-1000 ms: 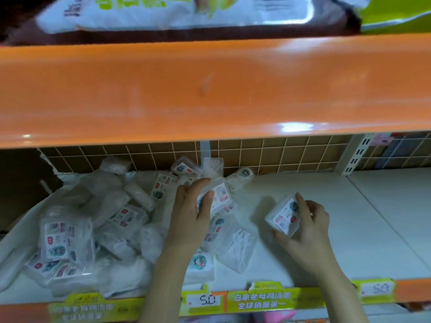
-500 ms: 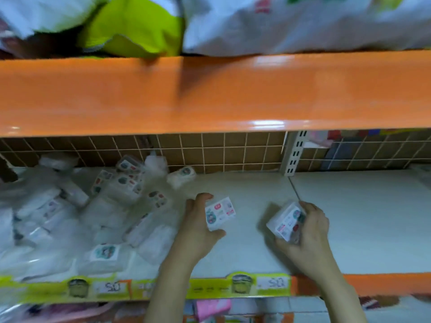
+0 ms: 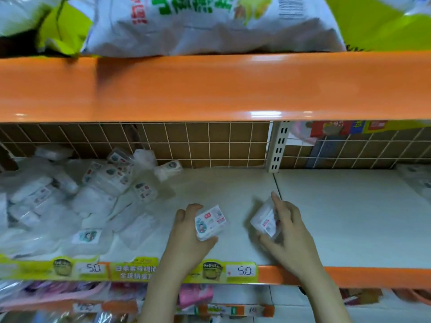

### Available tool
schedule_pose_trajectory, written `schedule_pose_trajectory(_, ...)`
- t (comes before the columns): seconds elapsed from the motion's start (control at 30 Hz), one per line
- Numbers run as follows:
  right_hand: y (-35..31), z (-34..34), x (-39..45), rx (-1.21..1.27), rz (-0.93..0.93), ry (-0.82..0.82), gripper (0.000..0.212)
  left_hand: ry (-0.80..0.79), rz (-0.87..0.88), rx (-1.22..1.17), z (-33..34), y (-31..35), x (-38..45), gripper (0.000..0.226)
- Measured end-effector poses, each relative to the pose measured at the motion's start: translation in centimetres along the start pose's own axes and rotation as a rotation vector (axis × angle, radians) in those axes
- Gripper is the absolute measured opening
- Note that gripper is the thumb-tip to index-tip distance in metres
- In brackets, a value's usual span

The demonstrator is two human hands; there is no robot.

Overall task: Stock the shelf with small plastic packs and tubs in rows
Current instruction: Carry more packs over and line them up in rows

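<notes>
My left hand [image 3: 186, 238] grips a small clear plastic tub [image 3: 210, 222] with a white printed label, held just above the white shelf board [image 3: 233, 190]. To its right, my right hand [image 3: 286, 231] holds a second small clear tub [image 3: 264, 221], tilted, its label facing left. Both hands hover near the front middle of the shelf, a short gap between them. A loose heap of the same small plastic packs and tubs [image 3: 77, 197] covers the shelf's left part.
An orange shelf beam [image 3: 210, 87] overhangs closely above, with big white and green bags [image 3: 210, 22] on it. A white slotted upright [image 3: 278, 148] stands at the back. Price tags [image 3: 242, 271] line the front edge. The right shelf board [image 3: 349, 210] lies beyond the seam.
My left hand pulled a tub out of the heap and carried it right, toward the right hand. The view shifted right, so the heap now sits farther left.
</notes>
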State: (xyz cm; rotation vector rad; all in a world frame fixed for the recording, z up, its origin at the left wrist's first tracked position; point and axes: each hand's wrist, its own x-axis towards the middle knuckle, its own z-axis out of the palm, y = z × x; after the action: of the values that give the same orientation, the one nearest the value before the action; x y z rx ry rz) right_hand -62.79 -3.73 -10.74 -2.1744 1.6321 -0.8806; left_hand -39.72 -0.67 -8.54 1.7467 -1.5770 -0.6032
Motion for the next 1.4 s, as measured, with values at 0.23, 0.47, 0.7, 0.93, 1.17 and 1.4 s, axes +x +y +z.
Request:
schedule_pose_trajectory(0.23,-1.4,0.0,0.5,0.115,-0.001,0.052,0.061,-0.023,-0.02,-0.014,-0.9,-0.7,0.4,0.067)
schedule_pose_trajectory(0.47,-1.5,0.4,0.3,0.13,0.065,0.052,0.039,-0.008,-0.054,-0.032,-1.0,-1.0,-0.1,0.069)
schedule_pose_trajectory(0.7,2.4,-2.3,-0.1,-0.018,-0.051,0.062,0.039,0.049,-0.049,0.047,2.1,2.0,-0.3,0.062)
schedule_pose_trajectory(0.93,9.3,-9.1,-1.6,0.148,0.024,-0.043,0.096,0.159,-0.034,0.194,10.3,8.5,-0.7,0.068)
schedule_pose_trajectory(1.17,15.3,-15.0,-2.4,-0.014,-0.016,-0.013,0.089,0.215,0.011,0.325,16.6,15.1,-2.6,0.075)
schedule_pose_trajectory(1.4,17.8,-16.7,-3.4,-0.087,-0.03,-0.054,0.081,0.3,0.037,0.326,17.9,16.9,-3.5,0.067)
